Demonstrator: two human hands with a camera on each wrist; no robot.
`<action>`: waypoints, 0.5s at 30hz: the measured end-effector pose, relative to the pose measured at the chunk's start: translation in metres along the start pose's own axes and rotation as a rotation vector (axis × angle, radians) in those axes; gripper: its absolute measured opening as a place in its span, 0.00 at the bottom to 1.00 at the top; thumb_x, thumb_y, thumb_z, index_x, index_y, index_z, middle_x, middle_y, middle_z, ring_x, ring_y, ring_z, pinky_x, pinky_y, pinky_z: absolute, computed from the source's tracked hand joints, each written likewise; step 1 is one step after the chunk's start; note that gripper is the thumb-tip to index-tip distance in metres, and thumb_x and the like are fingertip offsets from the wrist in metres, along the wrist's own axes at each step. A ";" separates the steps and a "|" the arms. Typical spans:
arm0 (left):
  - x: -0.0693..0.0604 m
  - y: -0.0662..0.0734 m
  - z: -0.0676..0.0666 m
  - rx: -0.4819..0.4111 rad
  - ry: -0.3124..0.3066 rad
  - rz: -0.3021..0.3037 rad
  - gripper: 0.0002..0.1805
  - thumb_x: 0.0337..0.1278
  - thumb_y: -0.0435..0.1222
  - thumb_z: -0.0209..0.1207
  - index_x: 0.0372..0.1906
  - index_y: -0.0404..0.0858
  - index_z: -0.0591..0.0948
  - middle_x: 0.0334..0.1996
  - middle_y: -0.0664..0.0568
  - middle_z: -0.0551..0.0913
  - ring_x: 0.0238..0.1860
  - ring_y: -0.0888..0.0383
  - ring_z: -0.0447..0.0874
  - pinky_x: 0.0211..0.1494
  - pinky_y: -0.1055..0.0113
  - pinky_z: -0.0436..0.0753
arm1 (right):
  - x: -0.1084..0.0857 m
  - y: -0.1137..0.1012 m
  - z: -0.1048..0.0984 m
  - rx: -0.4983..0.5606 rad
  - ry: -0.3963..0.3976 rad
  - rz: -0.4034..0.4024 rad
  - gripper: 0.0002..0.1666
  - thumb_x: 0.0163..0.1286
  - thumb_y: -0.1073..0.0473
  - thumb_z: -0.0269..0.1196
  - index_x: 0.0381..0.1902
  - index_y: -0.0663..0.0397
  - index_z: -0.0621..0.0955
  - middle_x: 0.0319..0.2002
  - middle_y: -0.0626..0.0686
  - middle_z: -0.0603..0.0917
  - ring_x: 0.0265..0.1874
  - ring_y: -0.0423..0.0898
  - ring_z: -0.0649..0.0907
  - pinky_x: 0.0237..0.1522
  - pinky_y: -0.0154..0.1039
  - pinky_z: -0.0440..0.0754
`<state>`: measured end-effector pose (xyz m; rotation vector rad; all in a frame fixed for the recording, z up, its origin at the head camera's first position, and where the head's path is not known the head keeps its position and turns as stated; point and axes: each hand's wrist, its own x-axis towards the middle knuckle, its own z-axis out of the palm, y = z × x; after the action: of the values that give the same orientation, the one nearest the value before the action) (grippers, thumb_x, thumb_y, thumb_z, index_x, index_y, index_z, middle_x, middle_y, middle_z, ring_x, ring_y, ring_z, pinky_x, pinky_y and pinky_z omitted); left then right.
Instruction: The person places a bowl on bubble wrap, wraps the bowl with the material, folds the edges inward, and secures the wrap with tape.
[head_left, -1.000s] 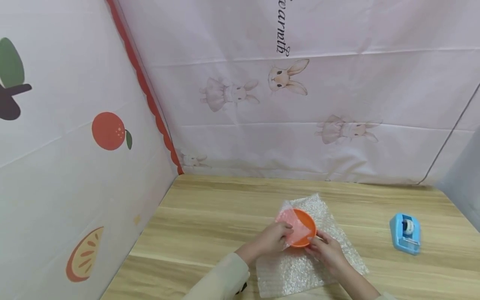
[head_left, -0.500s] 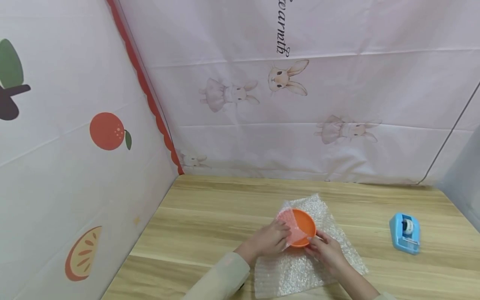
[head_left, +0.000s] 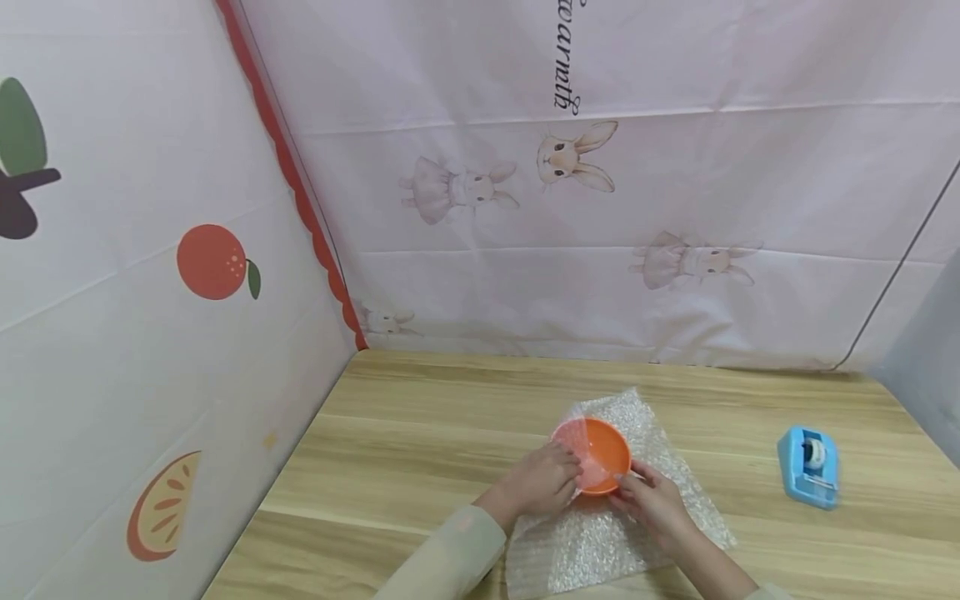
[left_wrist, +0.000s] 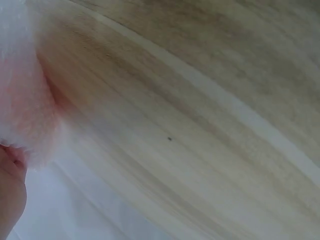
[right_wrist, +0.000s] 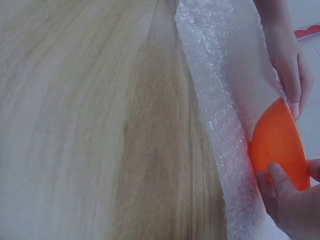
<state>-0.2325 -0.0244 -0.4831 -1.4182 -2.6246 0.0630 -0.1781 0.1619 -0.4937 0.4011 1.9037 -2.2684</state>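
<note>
An orange bowl (head_left: 611, 450) rests on a sheet of bubble wrap (head_left: 600, 550), one corner of which is folded over the bowl's left side. The left hand (head_left: 543, 481) presses that flap against the left rim with curled fingers; in the left wrist view only part of the hand (left_wrist: 11, 192) shows beside the pink-tinted wrap (left_wrist: 27, 105). At the bowl's lower right, the right hand (head_left: 656, 504) holds the rim. From the right wrist view, the right hand (right_wrist: 295, 200) has fingers on the outside of the bowl (right_wrist: 280, 142) and the thumb at its rim.
A blue tape dispenser (head_left: 810, 468) with a roll in it stands on the wooden table (head_left: 420, 417), right of the wrap. A printed cloth (head_left: 480, 300) hangs behind the table, and another with fruit pictures (head_left: 97, 367) covers the left side.
The left hand has shifted slightly and its fingers have curled further over the left rim. The folded flap covers less of the bowl's inside. The right hand has stayed put.
</note>
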 end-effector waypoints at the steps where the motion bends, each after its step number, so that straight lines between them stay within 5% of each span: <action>1: 0.000 0.000 0.001 0.000 -0.005 0.000 0.19 0.66 0.41 0.41 0.47 0.44 0.82 0.50 0.55 0.82 0.56 0.61 0.77 0.68 0.67 0.65 | 0.000 0.000 0.000 -0.002 0.004 0.003 0.36 0.65 0.68 0.51 0.66 0.80 0.51 0.44 0.63 0.79 0.32 0.38 0.83 0.41 0.35 0.83; 9: -0.001 0.001 0.006 0.021 -0.035 -0.012 0.22 0.70 0.45 0.36 0.49 0.46 0.81 0.53 0.57 0.81 0.59 0.60 0.74 0.70 0.65 0.63 | 0.000 0.000 0.000 -0.009 0.012 0.008 0.37 0.65 0.68 0.51 0.66 0.79 0.50 0.50 0.72 0.75 0.32 0.38 0.83 0.41 0.35 0.83; 15: -0.001 0.000 0.009 0.032 -0.012 -0.007 0.21 0.69 0.45 0.37 0.48 0.47 0.81 0.52 0.58 0.81 0.58 0.61 0.75 0.69 0.65 0.63 | -0.001 -0.002 0.000 -0.045 0.019 -0.004 0.37 0.64 0.67 0.52 0.66 0.78 0.52 0.46 0.66 0.78 0.33 0.40 0.83 0.42 0.36 0.83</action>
<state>-0.2338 -0.0247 -0.4922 -1.4027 -2.6254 0.1124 -0.1772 0.1617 -0.4917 0.4144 1.9621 -2.2280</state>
